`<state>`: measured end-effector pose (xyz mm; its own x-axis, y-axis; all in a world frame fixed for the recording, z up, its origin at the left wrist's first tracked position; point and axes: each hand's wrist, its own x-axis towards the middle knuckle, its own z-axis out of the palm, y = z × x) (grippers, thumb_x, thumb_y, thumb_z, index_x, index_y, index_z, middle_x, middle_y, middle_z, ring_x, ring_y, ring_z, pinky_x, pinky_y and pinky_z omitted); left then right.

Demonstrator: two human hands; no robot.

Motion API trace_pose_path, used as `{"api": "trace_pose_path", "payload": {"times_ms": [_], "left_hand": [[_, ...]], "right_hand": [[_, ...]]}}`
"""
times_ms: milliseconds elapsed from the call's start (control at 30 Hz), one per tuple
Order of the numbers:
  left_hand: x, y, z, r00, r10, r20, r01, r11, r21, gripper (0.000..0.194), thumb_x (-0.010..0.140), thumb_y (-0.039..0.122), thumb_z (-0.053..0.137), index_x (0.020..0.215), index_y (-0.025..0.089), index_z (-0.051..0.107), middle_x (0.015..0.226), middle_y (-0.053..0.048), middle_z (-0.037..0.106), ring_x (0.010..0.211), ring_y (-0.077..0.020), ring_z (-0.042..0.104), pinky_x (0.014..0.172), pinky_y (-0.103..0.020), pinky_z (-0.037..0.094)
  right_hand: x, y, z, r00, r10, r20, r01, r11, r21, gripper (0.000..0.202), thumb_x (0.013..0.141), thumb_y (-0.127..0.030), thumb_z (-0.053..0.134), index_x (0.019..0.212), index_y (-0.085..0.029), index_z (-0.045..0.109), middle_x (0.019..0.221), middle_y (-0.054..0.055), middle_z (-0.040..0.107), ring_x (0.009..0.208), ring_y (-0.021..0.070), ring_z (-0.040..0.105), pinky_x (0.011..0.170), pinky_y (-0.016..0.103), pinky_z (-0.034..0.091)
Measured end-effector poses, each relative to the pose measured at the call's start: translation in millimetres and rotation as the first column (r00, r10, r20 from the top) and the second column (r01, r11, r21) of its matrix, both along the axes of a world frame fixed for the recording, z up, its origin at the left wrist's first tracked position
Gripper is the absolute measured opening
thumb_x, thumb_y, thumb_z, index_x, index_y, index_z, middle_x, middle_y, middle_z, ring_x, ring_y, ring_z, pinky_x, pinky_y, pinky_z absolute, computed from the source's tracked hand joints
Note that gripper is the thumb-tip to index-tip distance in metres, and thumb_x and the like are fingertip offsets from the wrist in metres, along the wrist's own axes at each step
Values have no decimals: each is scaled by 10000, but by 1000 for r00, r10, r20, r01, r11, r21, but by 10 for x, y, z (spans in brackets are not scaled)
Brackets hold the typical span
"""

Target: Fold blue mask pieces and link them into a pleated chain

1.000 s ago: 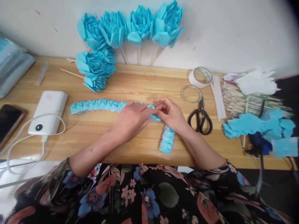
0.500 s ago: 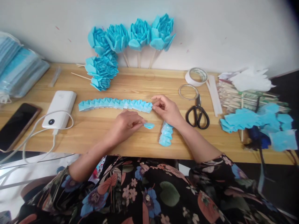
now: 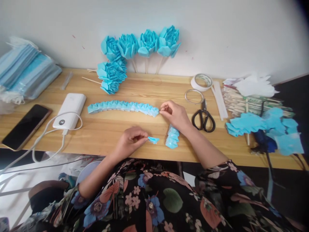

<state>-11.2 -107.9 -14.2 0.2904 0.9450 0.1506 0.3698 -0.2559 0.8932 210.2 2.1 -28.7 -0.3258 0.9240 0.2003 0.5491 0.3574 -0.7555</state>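
Between thumb and finger of my left hand (image 3: pixel 132 141) is a small folded blue petal (image 3: pixel 153 140), held near the table's front edge. A long row of overlapping folded blue petals (image 3: pixel 120 105) lies across the table beyond it, curving slightly. The closed fingertips of my right hand (image 3: pixel 175 114) are at the right end of this row, pinching it there. Partly under the right wrist lies a shorter row of blue petals (image 3: pixel 172 138), its upper end hidden by the hand.
Blue flowers on sticks (image 3: pixel 148 43) lean on the wall. Scissors (image 3: pixel 204 119) and tape rolls (image 3: pixel 201 82) lie right, before bundled sticks (image 3: pixel 241 100) and blue pieces (image 3: pixel 251 124). Left are a power bank (image 3: pixel 70 109) with a cable, a phone (image 3: pixel 27 126) and stacked masks (image 3: pixel 29 71).
My left hand has drawn back from the long row toward the front edge, carrying the blue petal. The right hand stays at the row's end. The camera view has shifted slightly.
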Motion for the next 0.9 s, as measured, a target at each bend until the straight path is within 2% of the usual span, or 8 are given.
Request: {"api": "trace_pose_path", "payload": {"times_ms": [133, 267, 367, 467, 567, 733, 900], "left_hand": [[18, -21, -19, 999, 34, 0, -34, 999, 25, 209, 910, 322, 612, 773, 175, 672, 710, -54, 689, 662, -163, 616, 625, -283, 452], [17, -40, -41, 1000, 21, 13, -22, 998, 67, 176, 913, 278, 615, 780, 174, 664, 721, -51, 681, 677, -156, 615, 640, -281, 464], [12, -45, -33, 1000, 4, 22, -7, 992, 124, 122, 912, 231, 622, 813, 177, 667, 839, -76, 705, 809, -174, 649, 753, -317, 510], [12, -9, 12, 997, 11, -72, 3, 981, 193, 99, 902, 188, 617, 819, 185, 672, 1085, -112, 714, 1002, -212, 645, 892, -392, 521], [29, 76, 78, 975, 37, -218, 23, 964, 266, 110, 880, 157, 610, 791, 184, 669, 1268, -117, 673, 1038, -231, 620, 910, -439, 523], [98, 231, 131, 939, 21, -342, 96, 942, 320, 119, 869, 135, 597, 776, 169, 663, 1350, -136, 632, 1083, -260, 605, 924, -472, 519], [159, 327, 87, 913, 25, -406, 105, 950, 293, 133, 867, 132, 578, 753, 160, 642, 1348, -172, 629, 1153, -300, 601, 966, -502, 500]], "right_hand": [[18, 2, 0, 999, 51, 9, -51, 998, 23, 67, 844, -206, 595, 898, -226, 630, 906, 32, 745, 828, 193, 684, 786, 335, 504], [44, 5, -16, 998, 65, 3, -65, 996, 54, 160, 887, -184, 507, 989, -215, 626, 937, 43, 760, 844, 193, 700, 801, 342, 512], [62, 9, -20, 997, 70, 13, -71, 990, 122, 235, 894, -144, 445, 1024, -205, 631, 960, 57, 753, 870, 195, 694, 806, 344, 512], [72, 16, -17, 994, 83, 76, -98, 971, 219, 263, 877, -110, 427, 973, -204, 653, 963, 71, 736, 906, 217, 664, 830, 371, 500], [73, 19, -19, 984, 103, 145, -140, 953, 269, 288, 860, -79, 421, 953, -208, 662, 934, 72, 714, 912, 229, 628, 840, 385, 485], [69, 18, -43, 975, 131, 179, -180, 941, 288, 321, 853, -39, 424, 972, -225, 657, 960, 66, 696, 943, 229, 609, 861, 391, 483], [65, 17, -48, 962, 152, 225, -211, 940, 269, 332, 861, -27, 431, 997, -223, 662, 1019, 72, 694, 988, 233, 604, 859, 386, 489]]}}
